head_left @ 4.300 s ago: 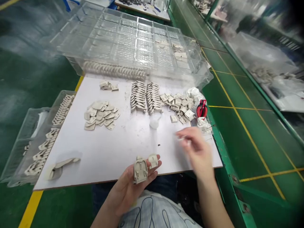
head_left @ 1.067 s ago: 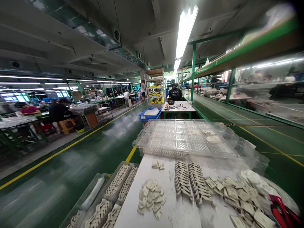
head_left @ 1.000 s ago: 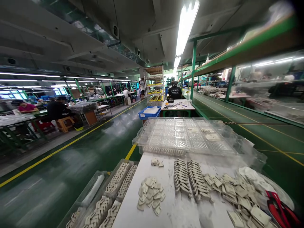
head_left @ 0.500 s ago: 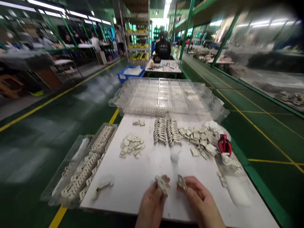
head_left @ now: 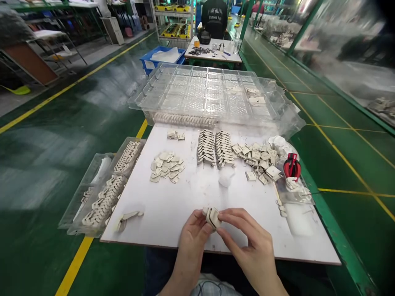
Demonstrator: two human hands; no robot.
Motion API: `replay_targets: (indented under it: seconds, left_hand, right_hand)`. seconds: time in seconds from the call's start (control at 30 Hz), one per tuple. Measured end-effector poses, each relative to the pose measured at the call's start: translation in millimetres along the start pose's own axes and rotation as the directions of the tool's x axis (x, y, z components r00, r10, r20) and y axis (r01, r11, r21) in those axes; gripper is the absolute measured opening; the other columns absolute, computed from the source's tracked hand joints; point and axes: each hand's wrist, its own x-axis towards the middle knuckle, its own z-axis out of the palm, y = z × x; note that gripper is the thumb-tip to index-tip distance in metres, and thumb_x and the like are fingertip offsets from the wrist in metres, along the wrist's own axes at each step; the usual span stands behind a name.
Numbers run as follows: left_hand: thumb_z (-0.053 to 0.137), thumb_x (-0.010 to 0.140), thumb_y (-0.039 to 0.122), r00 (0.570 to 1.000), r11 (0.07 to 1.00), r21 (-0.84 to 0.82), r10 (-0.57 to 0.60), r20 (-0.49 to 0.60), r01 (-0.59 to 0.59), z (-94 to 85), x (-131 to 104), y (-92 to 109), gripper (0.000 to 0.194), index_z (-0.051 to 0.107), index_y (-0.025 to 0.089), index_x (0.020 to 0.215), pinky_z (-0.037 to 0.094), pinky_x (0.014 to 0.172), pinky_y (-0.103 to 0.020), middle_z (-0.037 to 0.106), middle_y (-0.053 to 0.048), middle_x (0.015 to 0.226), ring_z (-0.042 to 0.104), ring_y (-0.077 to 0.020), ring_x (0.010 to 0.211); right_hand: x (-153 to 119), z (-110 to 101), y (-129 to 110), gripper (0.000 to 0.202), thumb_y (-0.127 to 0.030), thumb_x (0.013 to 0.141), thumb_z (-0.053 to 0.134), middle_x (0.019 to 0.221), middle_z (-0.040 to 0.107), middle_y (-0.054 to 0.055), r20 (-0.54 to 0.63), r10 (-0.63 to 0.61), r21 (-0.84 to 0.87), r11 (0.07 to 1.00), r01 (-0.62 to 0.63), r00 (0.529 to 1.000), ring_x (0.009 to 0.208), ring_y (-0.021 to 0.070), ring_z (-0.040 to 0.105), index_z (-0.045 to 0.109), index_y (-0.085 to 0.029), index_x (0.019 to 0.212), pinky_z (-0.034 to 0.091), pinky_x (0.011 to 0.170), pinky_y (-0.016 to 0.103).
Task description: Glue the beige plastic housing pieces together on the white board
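Note:
Near the front edge of the white tabletop, my left hand (head_left: 194, 232) grips a small beige plastic part (head_left: 207, 211). My right hand (head_left: 247, 234) pinches a flat beige plate (head_left: 215, 218) between thumb and fingers and holds it against that part. Ahead of my hands are a loose heap of rounded beige pieces (head_left: 166, 166) at the left and a pile of squarish beige pieces (head_left: 259, 158) at the right. Two neat rows of joined beige parts (head_left: 206, 148) stand between the heaps. A white cotton-like wad (head_left: 226, 179) lies just in front of the rows.
Clear plastic trays (head_left: 191, 90) are stacked beyond the tabletop. Lower trays of beige parts (head_left: 106, 201) stand at the left. A red-and-black tool or strap (head_left: 291, 167) lies at the right, and a lone beige part (head_left: 129, 216) near the left corner. A person (head_left: 214, 18) sits ahead.
My hands have come together, and the plate in my right hand now meets the part in my left. The camera view has tilted downward.

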Motion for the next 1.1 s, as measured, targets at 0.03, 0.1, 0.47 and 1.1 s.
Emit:
replay_targets:
  seconds: [0.03,0.1,0.47,1.1]
  left_hand:
    - [0.091,0.062,0.051,1.0,1.0,0.005,-0.003,0.0,0.003,0.2,0,0,0.046,0.069,0.019,0.089,0.048,0.091,-0.034,0.071,-0.005,0.093,0.064,-0.0219,0.099]
    - [0.091,0.062,0.052,1.0,1.0,0.01,-0.001,0.006,0.001,1.1,0,1,0.046,0.071,0.019,0.088,0.048,0.092,-0.034,0.072,-0.005,0.094,0.065,-0.0225,0.099]
    - [0.086,0.07,0.049,0.999,0.993,0.104,0.047,0.023,-0.049,-3.2,0,-4,0.039,0.073,0.019,0.091,0.052,0.094,-0.035,0.077,-0.008,0.098,0.069,-0.0265,0.105]
    - [0.07,0.085,0.04,0.913,0.638,0.661,0.348,0.212,-0.396,-12.2,10,3,0.018,0.075,0.023,0.083,0.049,0.079,-0.031,0.066,-0.009,0.086,0.063,-0.024,0.085]
  right_hand:
    - [0,0,0,0.016,-0.014,0.087,0.071,0.094,0.073,0.006,0.005,0.0,-0.003,1.0,0.0,1.0,0.087,0.0165,0.073,0.073,-0.021,0.101,0.062,0.077,0.023]
    - [0,0,0,0.016,-0.014,0.087,0.072,0.094,0.073,0.006,0.009,0.007,-0.005,1.0,-0.007,1.0,0.087,0.0165,0.073,0.073,-0.022,0.1,0.062,0.076,0.024]
    - [0,-4,2,0.017,-0.014,0.086,0.072,0.092,0.073,0.006,0.017,-0.006,-0.031,0.999,0.007,1.0,0.084,0.0178,0.073,0.073,-0.023,0.101,0.063,0.072,0.026]
    - [-9,2,29,0.032,-0.05,0.091,0.063,0.077,0.067,0.003,0.232,0.443,0.207,0.847,-0.489,0.866,0.074,0.0172,0.064,0.07,-0.02,0.082,0.053,0.068,0.026]
